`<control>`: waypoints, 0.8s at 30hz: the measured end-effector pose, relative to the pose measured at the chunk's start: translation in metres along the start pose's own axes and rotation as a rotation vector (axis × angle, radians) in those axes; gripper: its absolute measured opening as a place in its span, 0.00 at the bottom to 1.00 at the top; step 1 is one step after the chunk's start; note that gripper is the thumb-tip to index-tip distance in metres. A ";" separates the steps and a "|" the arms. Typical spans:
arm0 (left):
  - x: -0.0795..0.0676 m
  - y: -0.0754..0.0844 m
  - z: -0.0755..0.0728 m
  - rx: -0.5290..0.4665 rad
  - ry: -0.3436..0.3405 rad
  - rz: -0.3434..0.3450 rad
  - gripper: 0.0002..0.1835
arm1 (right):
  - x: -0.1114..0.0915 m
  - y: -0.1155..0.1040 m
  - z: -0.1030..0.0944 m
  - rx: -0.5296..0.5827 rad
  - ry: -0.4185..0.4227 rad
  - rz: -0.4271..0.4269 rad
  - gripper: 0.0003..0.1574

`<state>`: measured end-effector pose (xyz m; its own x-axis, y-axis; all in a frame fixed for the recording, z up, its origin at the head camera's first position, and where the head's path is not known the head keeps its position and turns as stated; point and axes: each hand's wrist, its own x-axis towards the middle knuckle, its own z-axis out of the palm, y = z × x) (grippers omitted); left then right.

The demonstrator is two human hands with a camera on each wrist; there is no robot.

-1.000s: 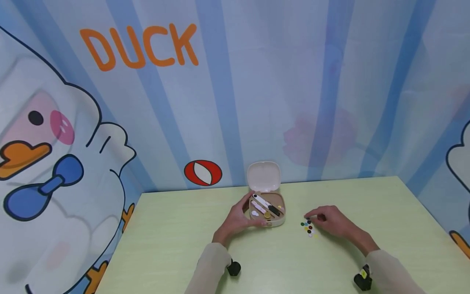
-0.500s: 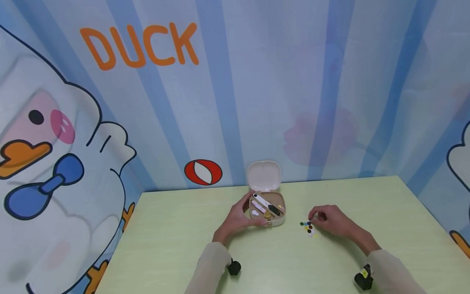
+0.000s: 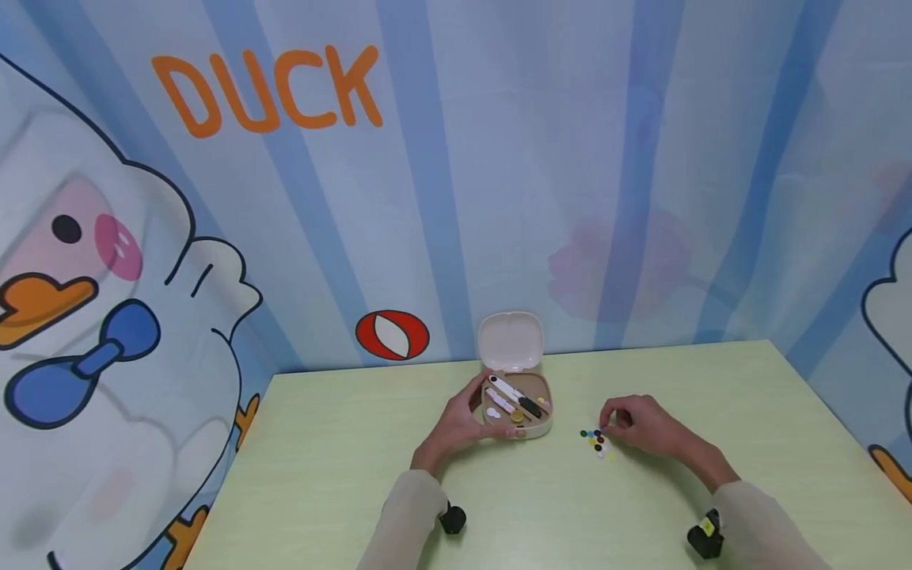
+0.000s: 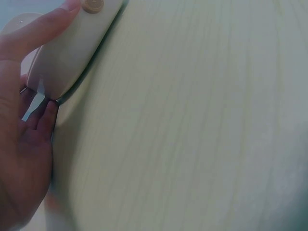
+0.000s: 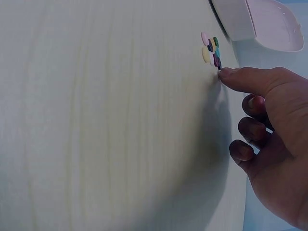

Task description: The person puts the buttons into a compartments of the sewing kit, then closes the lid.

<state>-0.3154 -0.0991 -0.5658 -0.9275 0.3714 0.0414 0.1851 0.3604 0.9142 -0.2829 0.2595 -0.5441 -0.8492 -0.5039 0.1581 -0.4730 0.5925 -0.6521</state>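
My left hand (image 3: 459, 427) grips the left side of a small hinged sewing case (image 3: 545, 428), thumb along its front. The case's pale lid (image 3: 511, 340) stands raised. Inside lie a white-and-black slim tool (image 3: 514, 395), a pink stick-like item (image 3: 501, 400) and a round gold piece (image 3: 517, 416). To the right, a cluster of several small coloured buttons (image 3: 598, 448) lies on the table. My right hand (image 3: 648, 427) is at the cluster's far right edge, thumb and forefinger together at a dark button (image 5: 219, 63). The forefinger is hidden in the right wrist view.
The pale wood-grain table (image 3: 342, 451) ends at a blue striped backdrop (image 3: 499, 198) behind the case. Black wrist cameras (image 3: 705, 540) hang beneath both sleeves.
My right hand has shifted slightly to the right and nearer along the cluster's edge, its thumb and forefinger staying together. My left hand keeps its grip on the sewing case.
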 end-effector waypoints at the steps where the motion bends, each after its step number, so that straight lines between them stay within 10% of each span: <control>1: 0.000 0.000 0.000 -0.002 0.000 0.000 0.59 | 0.000 0.000 -0.001 -0.001 -0.004 0.000 0.07; 24: 0.000 -0.001 -0.001 -0.002 -0.003 0.013 0.61 | 0.036 -0.031 -0.009 0.017 -0.041 -0.039 0.02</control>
<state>-0.3155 -0.1004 -0.5661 -0.9242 0.3784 0.0520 0.1962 0.3536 0.9146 -0.3005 0.2282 -0.5115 -0.8198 -0.5519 0.1529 -0.5008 0.5615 -0.6587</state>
